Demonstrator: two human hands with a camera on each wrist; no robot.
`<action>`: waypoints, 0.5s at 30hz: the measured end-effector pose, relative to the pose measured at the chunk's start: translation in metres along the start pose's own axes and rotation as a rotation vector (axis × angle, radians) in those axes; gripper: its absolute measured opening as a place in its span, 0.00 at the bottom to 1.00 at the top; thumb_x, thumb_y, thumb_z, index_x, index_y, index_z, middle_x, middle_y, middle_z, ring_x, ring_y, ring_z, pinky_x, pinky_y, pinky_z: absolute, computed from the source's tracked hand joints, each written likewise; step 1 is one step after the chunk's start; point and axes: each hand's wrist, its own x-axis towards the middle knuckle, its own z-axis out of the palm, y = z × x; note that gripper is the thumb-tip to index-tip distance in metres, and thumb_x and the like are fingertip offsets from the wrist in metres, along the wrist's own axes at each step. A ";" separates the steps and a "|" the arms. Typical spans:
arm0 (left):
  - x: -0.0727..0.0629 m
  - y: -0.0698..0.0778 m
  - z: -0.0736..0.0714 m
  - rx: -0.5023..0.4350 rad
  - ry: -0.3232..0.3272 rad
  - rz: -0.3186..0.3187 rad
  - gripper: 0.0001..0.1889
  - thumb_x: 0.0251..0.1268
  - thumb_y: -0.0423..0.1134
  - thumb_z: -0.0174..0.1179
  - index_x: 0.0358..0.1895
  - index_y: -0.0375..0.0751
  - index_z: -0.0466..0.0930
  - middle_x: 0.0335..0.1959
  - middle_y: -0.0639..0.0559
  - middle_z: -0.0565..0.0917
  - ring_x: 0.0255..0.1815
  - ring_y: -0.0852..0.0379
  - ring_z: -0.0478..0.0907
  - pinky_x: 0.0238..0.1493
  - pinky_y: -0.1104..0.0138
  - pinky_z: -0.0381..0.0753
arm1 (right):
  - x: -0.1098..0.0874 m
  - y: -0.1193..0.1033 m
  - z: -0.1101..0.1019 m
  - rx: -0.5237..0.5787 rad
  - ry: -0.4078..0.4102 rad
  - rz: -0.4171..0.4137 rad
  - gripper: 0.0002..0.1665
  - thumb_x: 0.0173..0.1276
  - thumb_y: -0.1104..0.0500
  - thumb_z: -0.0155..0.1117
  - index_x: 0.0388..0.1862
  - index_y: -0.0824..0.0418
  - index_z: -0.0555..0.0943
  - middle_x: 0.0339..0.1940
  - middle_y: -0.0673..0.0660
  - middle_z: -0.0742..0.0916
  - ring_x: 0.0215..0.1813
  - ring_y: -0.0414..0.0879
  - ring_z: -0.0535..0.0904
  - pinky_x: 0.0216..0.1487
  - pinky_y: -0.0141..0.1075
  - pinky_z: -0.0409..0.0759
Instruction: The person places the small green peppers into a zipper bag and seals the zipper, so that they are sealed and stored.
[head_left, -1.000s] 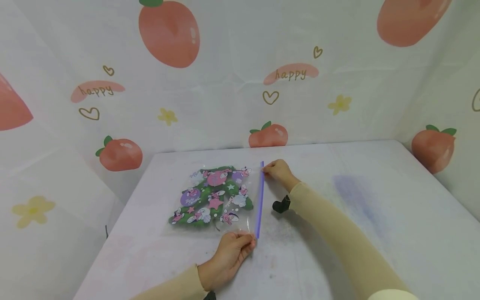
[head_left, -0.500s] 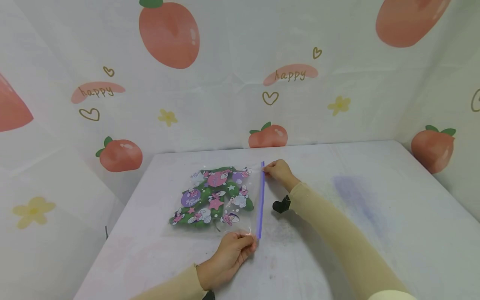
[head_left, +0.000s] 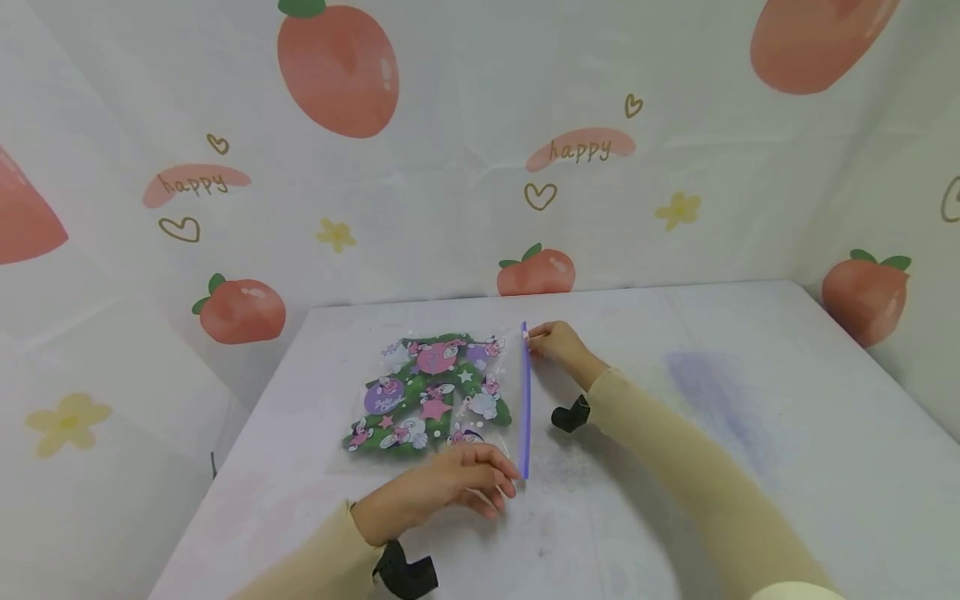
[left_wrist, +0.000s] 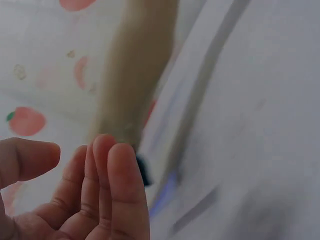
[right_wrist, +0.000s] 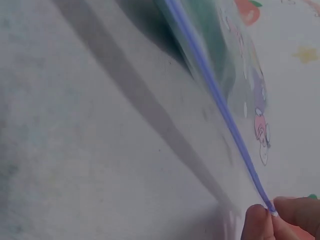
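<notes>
A clear zip bag [head_left: 501, 450] printed with pink, purple and white cartoon figures lies on the table. Something green [head_left: 480, 382] shows through its plastic; its kind cannot be told. Along the bag's right side runs a purple zip strip [head_left: 527, 408]. At the strip's far end, my right hand [head_left: 561, 346] pinches it between thumb and fingertips, as the right wrist view also shows. My left hand [head_left: 442, 486] hovers over the near corner of the bag with fingers extended and holds nothing. In the left wrist view its thumb stands apart from the fingers [left_wrist: 127, 175].
The white table [head_left: 637, 517] carries a faint blue-purple stain [head_left: 712, 400] to the right. Behind it hangs a white cloth [head_left: 450, 208] printed with peaches, flowers and hearts. A black strap piece [head_left: 572, 414] hangs at the right wrist.
My left hand has let go of the bag's near right corner, and its fingers have spread. The bag has shifted very slightly to the right. My right hand keeps its pinch.
</notes>
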 end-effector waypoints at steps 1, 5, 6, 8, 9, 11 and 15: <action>-0.002 0.005 -0.006 0.032 0.022 0.021 0.16 0.70 0.37 0.54 0.52 0.26 0.74 0.38 0.52 0.83 0.36 0.60 0.80 0.40 0.67 0.84 | -0.002 0.000 0.000 0.000 -0.010 -0.001 0.20 0.68 0.63 0.60 0.56 0.70 0.78 0.43 0.64 0.85 0.36 0.44 0.79 0.41 0.30 0.77; -0.013 0.027 -0.030 0.137 0.155 0.096 0.18 0.71 0.38 0.53 0.54 0.24 0.72 0.41 0.47 0.82 0.38 0.57 0.80 0.42 0.65 0.84 | -0.008 0.000 0.001 0.017 -0.061 -0.032 0.26 0.65 0.66 0.60 0.63 0.71 0.73 0.45 0.67 0.86 0.33 0.42 0.81 0.38 0.30 0.80; -0.016 0.032 -0.036 0.156 0.190 0.113 0.18 0.71 0.38 0.53 0.54 0.24 0.72 0.42 0.46 0.82 0.38 0.56 0.80 0.42 0.65 0.84 | -0.010 0.000 0.002 0.027 -0.074 -0.041 0.28 0.65 0.67 0.60 0.64 0.71 0.71 0.45 0.68 0.86 0.32 0.41 0.81 0.37 0.30 0.80; -0.022 0.040 -0.049 0.180 0.266 0.136 0.17 0.70 0.37 0.52 0.54 0.27 0.73 0.42 0.45 0.81 0.39 0.53 0.80 0.43 0.65 0.84 | -0.015 0.000 0.002 0.044 -0.096 -0.061 0.30 0.64 0.68 0.60 0.66 0.72 0.69 0.45 0.69 0.85 0.30 0.40 0.81 0.37 0.30 0.81; -0.025 0.043 -0.056 0.195 0.302 0.146 0.16 0.71 0.37 0.51 0.54 0.28 0.73 0.43 0.45 0.81 0.40 0.52 0.80 0.44 0.65 0.84 | -0.017 0.001 0.003 0.053 -0.104 -0.068 0.31 0.63 0.69 0.60 0.67 0.72 0.68 0.44 0.70 0.85 0.29 0.39 0.80 0.36 0.31 0.81; -0.030 0.046 -0.069 0.208 0.375 0.161 0.15 0.72 0.37 0.50 0.53 0.30 0.73 0.43 0.47 0.81 0.41 0.51 0.80 0.45 0.65 0.83 | -0.021 0.002 0.004 0.078 -0.123 -0.072 0.34 0.63 0.70 0.60 0.68 0.72 0.65 0.43 0.70 0.85 0.28 0.39 0.80 0.37 0.32 0.82; -0.041 0.046 -0.091 0.226 0.517 0.194 0.15 0.74 0.39 0.49 0.53 0.30 0.73 0.40 0.51 0.82 0.42 0.51 0.81 0.46 0.66 0.83 | -0.029 0.005 0.007 0.132 -0.162 -0.059 0.40 0.60 0.72 0.63 0.72 0.70 0.61 0.37 0.65 0.84 0.27 0.40 0.80 0.38 0.35 0.85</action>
